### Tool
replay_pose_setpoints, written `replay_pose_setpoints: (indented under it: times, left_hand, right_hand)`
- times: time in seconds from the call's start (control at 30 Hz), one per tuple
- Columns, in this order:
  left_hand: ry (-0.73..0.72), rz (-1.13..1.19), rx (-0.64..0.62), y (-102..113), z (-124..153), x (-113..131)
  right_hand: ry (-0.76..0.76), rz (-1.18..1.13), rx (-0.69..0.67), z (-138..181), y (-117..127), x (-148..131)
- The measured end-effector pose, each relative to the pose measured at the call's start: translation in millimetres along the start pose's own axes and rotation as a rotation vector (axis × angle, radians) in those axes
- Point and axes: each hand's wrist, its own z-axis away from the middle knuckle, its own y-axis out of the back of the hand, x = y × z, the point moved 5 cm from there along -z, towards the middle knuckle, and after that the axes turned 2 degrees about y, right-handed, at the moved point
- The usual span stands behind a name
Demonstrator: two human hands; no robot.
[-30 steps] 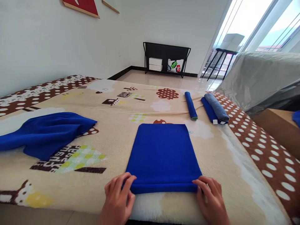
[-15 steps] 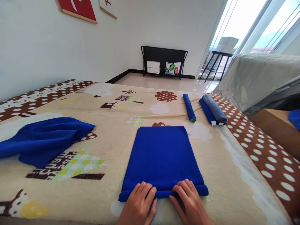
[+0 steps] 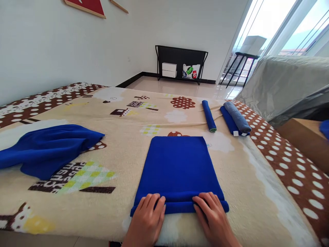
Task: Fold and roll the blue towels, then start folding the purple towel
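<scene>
Blue cloth [image 3: 179,164], near edge rolled, left hand [image 3: 148,216] and right hand [image 3: 212,216] pinching the roll

The left hand [image 3: 147,218] and right hand [image 3: 212,214] lie level and apart, backs upward, slanting inward toward each other from wrists [image 3: 137,240] low in view. Each grip is curled: fingers [image 3: 149,199] bent and bunched close, thumb [image 3: 161,218] along the inner side.
</scene>
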Motion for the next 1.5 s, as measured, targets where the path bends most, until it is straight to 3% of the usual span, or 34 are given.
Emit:
replay_pose_setpoints:
  times: [0.2, 0.3, 0.4, 0.53, 0.6, 0.67, 0.77, 0.87, 0.93, 1.03, 1.17, 1.23, 1.33, 1.5]
  left_hand:
    - [0.092, -0.038, 0.083, 16, 28, -51]
    - [0.18, -0.103, 0.137, 24, 33, -56]
    - [0.166, -0.102, 0.183, 21, 22, -26]
    - [-0.007, 0.114, 0.188, 0, -6, 33]
    - [-0.044, 0.152, 0.188, -8, -14, 43]
    - [-0.057, 0.14, 0.143, -12, -15, 35]
    - [-0.031, 0.079, 0.096, -6, 1, -2]
    - [0.068, -0.016, 0.135, 10, 22, -39]
    - [0.137, -0.084, 0.193, 19, 30, -48]
    - [0.169, -0.091, 0.238, 23, 24, -30]
    - [-0.039, 0.048, 0.097, 2, -6, 22]
    - [-0.109, 0.014, 0.015, -9, -15, 34]
    - [-0.068, -0.091, -0.058, -16, -12, 18]
    - [0.103, -0.152, -0.005, -6, 23, -48]
  right_hand:
    - [-0.07, 0.094, 0.077, 29, 22, 50]
    - [-0.084, 0.199, 0.149, 35, 23, 51]
    - [-0.03, 0.235, 0.237, 26, 8, 20]
    - [0.129, 0.059, 0.204, -3, -22, -34]
    - [0.125, 0.003, 0.179, -12, -27, -40]
    - [0.079, 0.005, 0.135, -12, -23, -28]
    - [0.005, 0.062, 0.108, 5, -4, 9]
    - [-0.077, 0.139, 0.166, 26, 16, 42]
    - [-0.123, 0.206, 0.207, 31, 22, 46]
    - [-0.121, 0.248, 0.235, 20, 15, 24]
    - [0.063, 0.135, 0.101, -12, -16, -27]
    - [0.108, 0.119, 0.022, -21, -26, -37]
    - [0.039, 0.188, -0.022, -15, -22, -14]
    - [-0.113, 0.325, 0.028, 24, 10, 55]
